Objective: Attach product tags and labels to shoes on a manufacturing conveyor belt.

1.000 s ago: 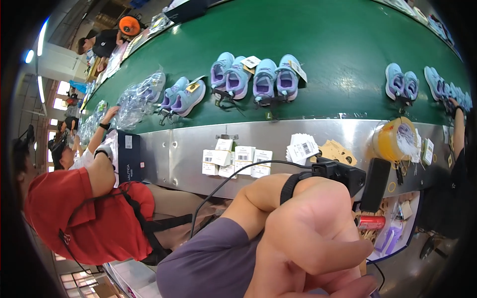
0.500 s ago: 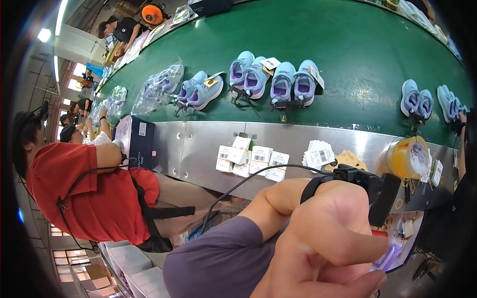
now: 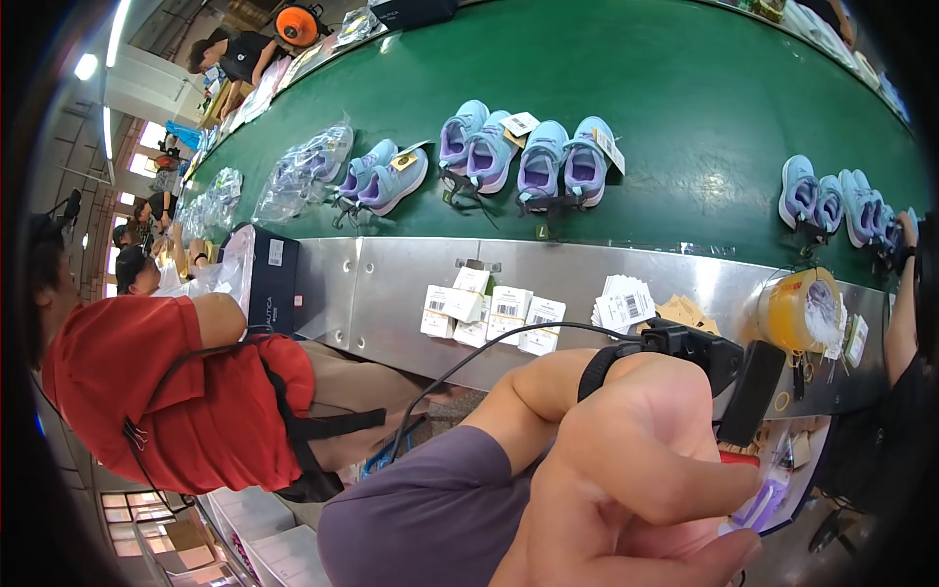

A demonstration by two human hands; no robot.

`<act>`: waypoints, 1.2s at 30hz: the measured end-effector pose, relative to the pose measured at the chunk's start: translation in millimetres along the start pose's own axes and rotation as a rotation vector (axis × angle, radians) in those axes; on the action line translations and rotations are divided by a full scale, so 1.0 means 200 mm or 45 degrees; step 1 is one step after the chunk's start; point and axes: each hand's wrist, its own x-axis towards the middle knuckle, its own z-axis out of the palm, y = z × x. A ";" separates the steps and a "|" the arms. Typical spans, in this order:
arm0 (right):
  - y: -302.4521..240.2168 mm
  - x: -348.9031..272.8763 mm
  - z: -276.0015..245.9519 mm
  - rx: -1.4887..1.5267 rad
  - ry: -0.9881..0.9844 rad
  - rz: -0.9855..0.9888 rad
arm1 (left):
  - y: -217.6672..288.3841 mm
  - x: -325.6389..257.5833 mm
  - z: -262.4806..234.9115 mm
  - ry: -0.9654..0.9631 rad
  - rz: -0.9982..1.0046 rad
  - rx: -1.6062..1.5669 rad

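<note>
Although the left hand (image 3: 636, 460) looms close to the camera, its fingers loosely curled toward the palm with a gap at the tips, I cannot tell whether it grips anything; of the hands, only this one is in view. Behind its wrist a black band (image 3: 593, 372) carries a black device (image 3: 696, 349), from which a cable (image 3: 460, 364) loops leftward. Just right of the hand stands a dark flat slab (image 3: 751, 393), and past the fingertips a purple item (image 3: 766, 501) lies in a box, partly hidden. Beyond the hand, on the metal tabletop (image 3: 567, 262), are banded tag stacks (image 3: 504, 318) to the left, white cards (image 3: 624, 303) and brown cards (image 3: 685, 311) straight ahead, and a yellow container (image 3: 782, 313) to the right. Farther off, pale-blue shoes (image 3: 538, 174) rest on a green surface (image 3: 665, 88). Well left of the hand, a person in a red shirt (image 3: 147, 391) faces the tabletop.
</note>
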 end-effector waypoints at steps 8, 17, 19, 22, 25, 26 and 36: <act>-0.01 0.15 -0.10 0.063 0.003 0.065 | -0.01 -0.01 -0.06 -0.542 -0.490 -0.448; 0.11 0.16 -0.11 0.118 0.041 0.039 | 0.05 -0.18 0.16 -0.144 -0.224 0.264; 0.16 0.12 -0.17 -0.010 0.035 0.098 | -0.04 -0.28 0.20 -0.092 -0.283 0.035; 0.19 0.17 -0.25 0.100 0.003 0.105 | -0.10 -0.32 0.12 -0.772 -0.571 -0.204; 0.28 0.14 -0.28 0.100 -0.004 0.096 | -0.13 -0.51 0.16 -0.598 -1.184 -0.325; 0.28 0.15 -0.31 0.065 -0.043 0.093 | -0.11 -0.54 0.17 -0.539 -1.515 -0.384; 0.47 0.12 -0.44 0.106 0.096 0.046 | -0.02 -0.72 0.39 -0.207 -2.654 -0.757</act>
